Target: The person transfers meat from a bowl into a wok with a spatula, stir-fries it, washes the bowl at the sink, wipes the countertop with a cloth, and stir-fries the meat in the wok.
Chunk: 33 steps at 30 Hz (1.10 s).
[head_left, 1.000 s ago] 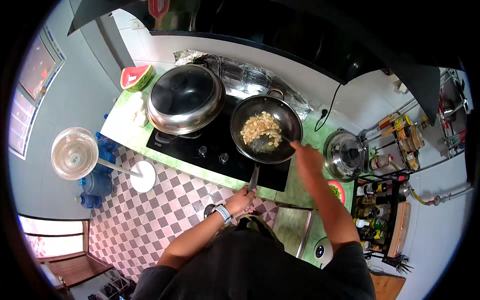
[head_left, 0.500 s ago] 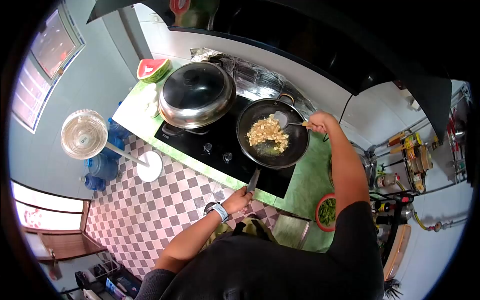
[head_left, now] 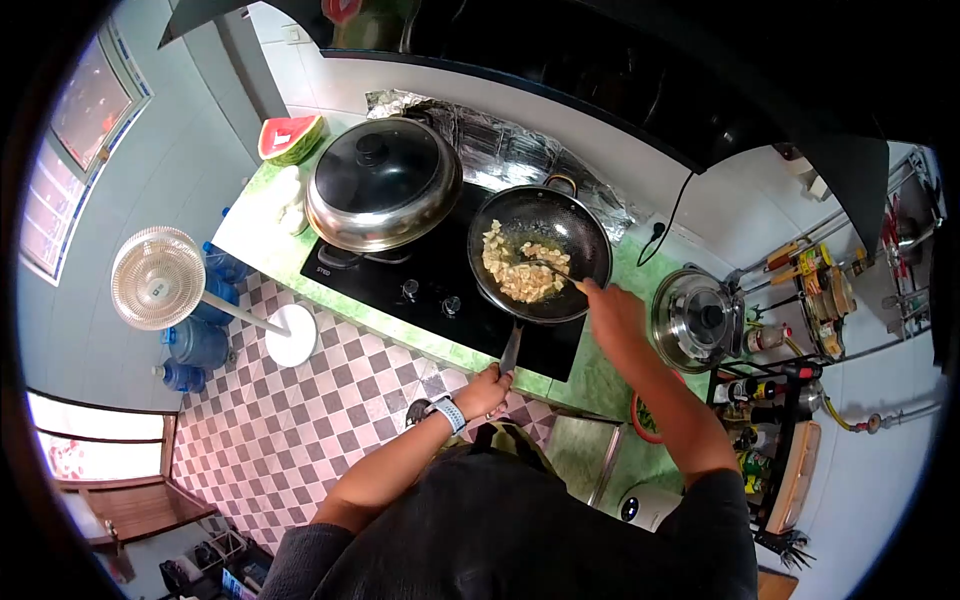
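Note:
My left hand (head_left: 483, 391), with a watch on its wrist, is closed round the handle (head_left: 512, 349) of a dark wok (head_left: 585, 235) on the black cooktop (head_left: 440, 303). In the wok, light-brown chopped pieces of food (head_left: 520, 275) lie in a little oil. My right hand (head_left: 614, 312) grips the wooden end of a spatula (head_left: 558, 270). The spatula's metal part reaches into the food; its blade is mostly hidden there.
Left of the wok stands a large lidded pan (head_left: 380, 175), with a cut watermelon (head_left: 290, 138) behind it. A lidded steel pot (head_left: 695, 318) and a bowl of greens (head_left: 645, 417) are on the right. Bottles crowd a rack (head_left: 760, 415). A fan (head_left: 160, 278) stands on the floor.
My right hand has moved down and nearer to me, bringing the spatula from the wok's upper right into the food. The food is spread differently. My left hand stays on the handle.

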Motion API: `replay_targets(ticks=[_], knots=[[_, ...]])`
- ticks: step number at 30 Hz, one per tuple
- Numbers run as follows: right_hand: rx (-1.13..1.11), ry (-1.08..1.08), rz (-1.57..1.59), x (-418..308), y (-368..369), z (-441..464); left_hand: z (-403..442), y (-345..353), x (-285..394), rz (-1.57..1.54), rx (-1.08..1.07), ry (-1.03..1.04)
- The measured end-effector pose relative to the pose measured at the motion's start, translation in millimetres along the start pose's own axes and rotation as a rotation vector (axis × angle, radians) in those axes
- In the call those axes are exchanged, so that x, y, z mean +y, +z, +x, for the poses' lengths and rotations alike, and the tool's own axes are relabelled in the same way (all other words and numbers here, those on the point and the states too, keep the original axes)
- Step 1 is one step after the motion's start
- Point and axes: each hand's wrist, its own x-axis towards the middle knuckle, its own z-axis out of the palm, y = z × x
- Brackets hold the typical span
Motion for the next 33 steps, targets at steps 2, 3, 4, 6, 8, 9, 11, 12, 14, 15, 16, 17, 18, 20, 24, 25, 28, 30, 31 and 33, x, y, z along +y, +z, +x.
replay_targets(ticks=[2,3,4,6,8,9,11,12,14,15,16,17,18,20,24,25,28,30,31,33], knots=[[0.047,0.044,-0.084,7,-15,-24,-3,1,4,0.005,-0.002,0.028],[0.043,0.048,-0.091,6,-24,-35,-5,2,6,-0.038,0.013,0.026],[0.03,0.067,-0.1,5,-33,-44,-5,2,7,-0.041,0.006,0.029],[0.019,0.092,-0.116,-3,-32,-58,-6,0,8,-0.1,-0.018,0.019],[0.008,0.017,-0.103,-10,-16,-64,1,1,1,-0.176,-0.039,0.017],[0.009,0.0,-0.096,-23,-19,-61,2,2,0,-0.175,-0.047,0.024],[0.047,0.051,-0.073,-31,6,-37,5,0,-5,-0.173,-0.063,0.03],[0.085,0.092,-0.044,-33,12,-25,8,0,-10,-0.142,-0.077,0.054],[0.017,0.154,-0.086,-35,6,-15,9,-3,-12,-0.111,-0.091,0.081],[0.06,0.187,-0.114,-35,0,-14,8,-4,-11,-0.134,-0.102,0.059],[0.105,0.216,-0.143,-36,-8,-11,7,-6,-10,-0.161,-0.111,0.038],[0.09,0.214,-0.115,-36,-17,-18,8,-6,-11,-0.167,-0.109,0.042],[0.091,0.208,-0.12,-40,-27,-22,10,-5,-14,-0.205,-0.104,0.065],[-0.024,0.18,-0.094,-47,-37,-26,12,-3,-20,-0.246,-0.094,0.088],[-0.072,0.074,0.064,-55,-13,-12,13,-9,-20,-0.215,-0.102,0.092],[-0.035,0.115,0.023,-47,2,1,13,-7,-22,-0.176,-0.099,0.089],[0.027,0.198,0.033,-36,-11,22,2,-7,-10,-0.228,-0.065,0.053],[0.097,0.214,0.057,-32,-31,24,1,-9,-7,-0.225,-0.07,0.037],[0.131,0.187,-0.027,-30,-30,31,1,-8,-7,-0.217,-0.06,0.032],[0.188,0.116,-0.039,-37,-24,47,-1,-5,-6,-0.203,-0.044,0.02]])
